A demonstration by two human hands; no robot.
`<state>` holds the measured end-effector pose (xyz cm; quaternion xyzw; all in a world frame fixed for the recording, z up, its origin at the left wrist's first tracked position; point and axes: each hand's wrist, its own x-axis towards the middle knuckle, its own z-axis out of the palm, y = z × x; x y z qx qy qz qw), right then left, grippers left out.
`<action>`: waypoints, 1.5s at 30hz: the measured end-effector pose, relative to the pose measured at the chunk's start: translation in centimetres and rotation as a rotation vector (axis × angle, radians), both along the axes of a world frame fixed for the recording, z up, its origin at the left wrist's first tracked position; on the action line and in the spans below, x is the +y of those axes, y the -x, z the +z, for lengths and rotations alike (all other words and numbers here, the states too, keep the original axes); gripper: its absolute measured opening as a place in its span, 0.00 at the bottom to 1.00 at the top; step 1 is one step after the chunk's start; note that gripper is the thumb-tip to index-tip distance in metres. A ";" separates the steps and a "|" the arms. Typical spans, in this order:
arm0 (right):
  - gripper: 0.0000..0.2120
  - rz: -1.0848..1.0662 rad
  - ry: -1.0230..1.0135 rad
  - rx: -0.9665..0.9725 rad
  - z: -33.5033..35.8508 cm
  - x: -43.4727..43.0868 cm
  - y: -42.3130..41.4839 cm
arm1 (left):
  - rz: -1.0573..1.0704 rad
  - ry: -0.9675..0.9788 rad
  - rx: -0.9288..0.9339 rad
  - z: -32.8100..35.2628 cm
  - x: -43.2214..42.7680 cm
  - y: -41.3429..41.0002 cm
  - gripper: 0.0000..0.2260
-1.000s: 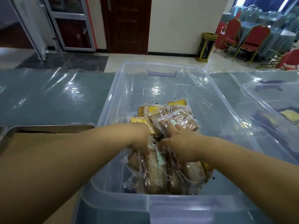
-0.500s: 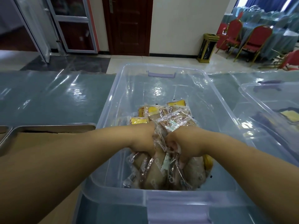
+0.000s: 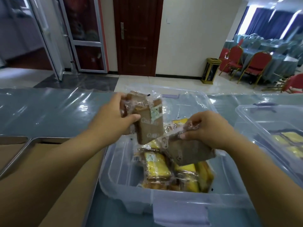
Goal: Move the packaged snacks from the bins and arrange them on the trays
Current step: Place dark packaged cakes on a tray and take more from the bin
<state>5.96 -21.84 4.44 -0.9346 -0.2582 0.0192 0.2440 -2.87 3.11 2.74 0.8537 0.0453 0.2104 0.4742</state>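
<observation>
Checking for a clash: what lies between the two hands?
Head view: brown packets gripped by the left hand and the wrapper pinched by the right hand.

Dark wooden door (image 3: pixel 136 35), cream wall (image 3: pixel 193 30), red chairs (image 3: pixel 255 63), blue curtains (image 3: pixel 275 22)

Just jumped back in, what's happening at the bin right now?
A person holds packaged snacks above the clear bin. The left hand grips a few brown packs; the right hand pinches a single brown pack by its wrapper. More yellow and brown packs lie in the bin. The paper-lined tray sits to the left.
</observation>
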 end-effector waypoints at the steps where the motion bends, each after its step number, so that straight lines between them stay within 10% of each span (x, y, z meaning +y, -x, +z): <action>1: 0.10 -0.035 -0.079 -0.029 0.5 0.1 0.6 | 0.033 0.052 -0.042 0.3 0.6 0.7 0.19; 12: 0.12 -0.147 -0.613 -0.394 3.4 8.5 9.3 | 0.364 0.483 -0.362 -0.3 9.3 12.0 0.15; 20: 0.11 -0.016 -0.861 -0.193 1.6 21.3 15.9 | 0.434 0.583 -0.218 -6.8 17.7 18.3 0.12; 33: 0.13 -0.215 -0.580 0.162 -13.9 34.0 17.8 | 0.425 0.267 0.298 -18.3 27.4 21.5 0.09; 45: 0.06 -0.371 -0.772 0.343 -22.1 36.6 14.6 | 0.308 -0.026 0.383 -19.7 28.8 9.7 0.22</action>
